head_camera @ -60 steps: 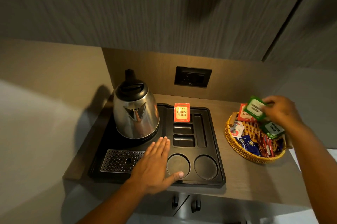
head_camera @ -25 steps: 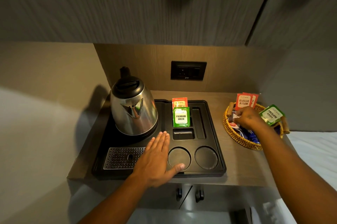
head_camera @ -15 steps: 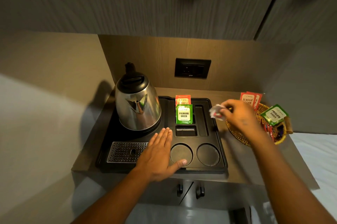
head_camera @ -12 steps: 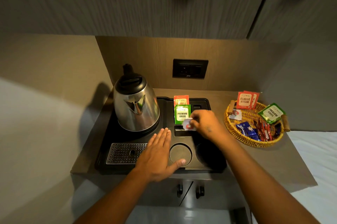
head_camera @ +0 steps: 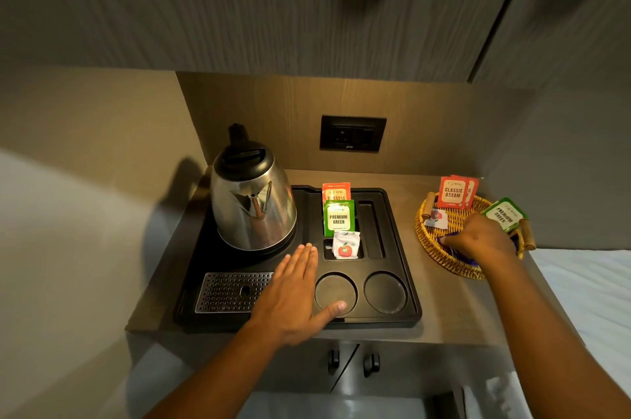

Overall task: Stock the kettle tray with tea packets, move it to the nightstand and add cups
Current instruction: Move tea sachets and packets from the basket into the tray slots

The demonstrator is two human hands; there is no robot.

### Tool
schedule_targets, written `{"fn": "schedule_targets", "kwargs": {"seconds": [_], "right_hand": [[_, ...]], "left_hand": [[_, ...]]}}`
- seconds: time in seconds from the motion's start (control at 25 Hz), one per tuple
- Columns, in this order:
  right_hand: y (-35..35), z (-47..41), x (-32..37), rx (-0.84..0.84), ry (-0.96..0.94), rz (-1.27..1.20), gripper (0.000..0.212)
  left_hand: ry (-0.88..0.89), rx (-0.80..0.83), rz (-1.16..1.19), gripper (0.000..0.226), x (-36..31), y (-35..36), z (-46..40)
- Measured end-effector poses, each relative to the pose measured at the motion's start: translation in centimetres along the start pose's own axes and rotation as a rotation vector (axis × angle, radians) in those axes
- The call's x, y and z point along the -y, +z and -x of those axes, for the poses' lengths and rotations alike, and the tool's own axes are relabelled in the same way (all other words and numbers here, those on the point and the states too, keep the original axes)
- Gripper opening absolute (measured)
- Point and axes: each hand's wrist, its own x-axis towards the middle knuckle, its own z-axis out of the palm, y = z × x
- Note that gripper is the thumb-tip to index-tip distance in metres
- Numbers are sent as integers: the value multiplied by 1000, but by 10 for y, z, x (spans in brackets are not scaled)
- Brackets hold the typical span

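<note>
The black kettle tray (head_camera: 411, 282) lies on a wooden counter, with a steel kettle (head_camera: 252, 210) on its left side. In the tray's middle slots stand a red Classic Assam packet (head_camera: 336, 191), a green Premium Green packet (head_camera: 338, 219) and a white packet with a red apple (head_camera: 345, 245). My left hand (head_camera: 293, 299) rests flat on the tray, fingers together, thumb at a round cup recess. My right hand (head_camera: 481, 237) reaches into the wicker basket (head_camera: 430, 248), fingers curled down over dark blue packets (head_camera: 444, 241); whether they hold one is hidden.
The basket also holds red Assam packets (head_camera: 453, 192), a green packet (head_camera: 503, 215) and a white packet (head_camera: 435, 216). A wall socket (head_camera: 352, 133) sits behind the tray. Two round recesses (head_camera: 386, 292) lie at the tray's front. White bedding (head_camera: 580, 299) lies to the right.
My right hand put a green packet, then the white apple packet, into the tray slots and went back to the basket. My left hand stayed flat on the tray.
</note>
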Motion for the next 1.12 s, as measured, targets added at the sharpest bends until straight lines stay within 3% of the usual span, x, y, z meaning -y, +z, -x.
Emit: {"fn": "schedule_targets", "kwargs": {"seconds": [0.12, 0.44, 0.56, 0.68, 0.84, 1.04, 1.12], "right_hand": [[9, -8, -2, 132, 19, 55, 39], [6, -4, 8, -2, 33, -42, 18], [-11, 5, 24, -4, -72, -171, 20], [-10, 20, 73, 129, -188, -383, 16], [20, 8, 129, 266, -103, -446, 30], [10, -7, 66, -65, -104, -356, 15], [3, -19, 18, -169, -2, -234, 15]], "left_hand": [[0, 9, -7, 107, -1, -1, 0], [5, -6, 0, 106, 0, -2, 1], [5, 6, -5, 107, 0, -1, 1], [4, 9, 1, 107, 1, -1, 0], [13, -21, 13, 107, 1, 1, 1], [-6, -14, 18, 107, 2, 2, 0], [-5, -7, 14, 108, 2, 2, -1]]}}
